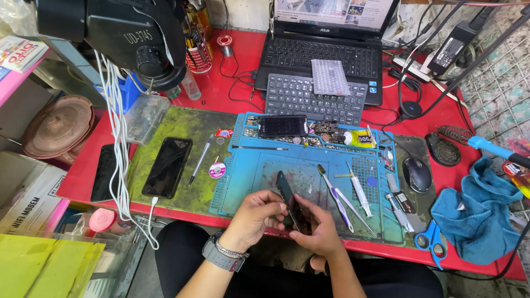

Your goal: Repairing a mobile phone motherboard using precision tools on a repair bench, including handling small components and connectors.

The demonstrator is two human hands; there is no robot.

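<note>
Hands are closed together on a dark phone, which is held edge-up just above the near edge of the blue work mat. The left hand is clamped on its lower left side with fingers curled round the back, while the right hand is pinched on the lower end from the other side. The phone is seen as a thin, glossy black slab, tilted so that mostly its narrow side shows (whether its back or screen has been lifted off cannot be told from this angle). Work appears to be at an early or middle stage, judged from how things lie: the tweezers, the purple-handled tool and the white syringe are left lying on the mat, touched by neither hand. The mat is rubbery, ridged and stained, with small compartments along its far edge, in which a second phone is laid. A third phone, flat and shiny, is laid on a worn green mat to the left. A soft blue cloth is bunched at the right, near blue-handled scissors.
</note>
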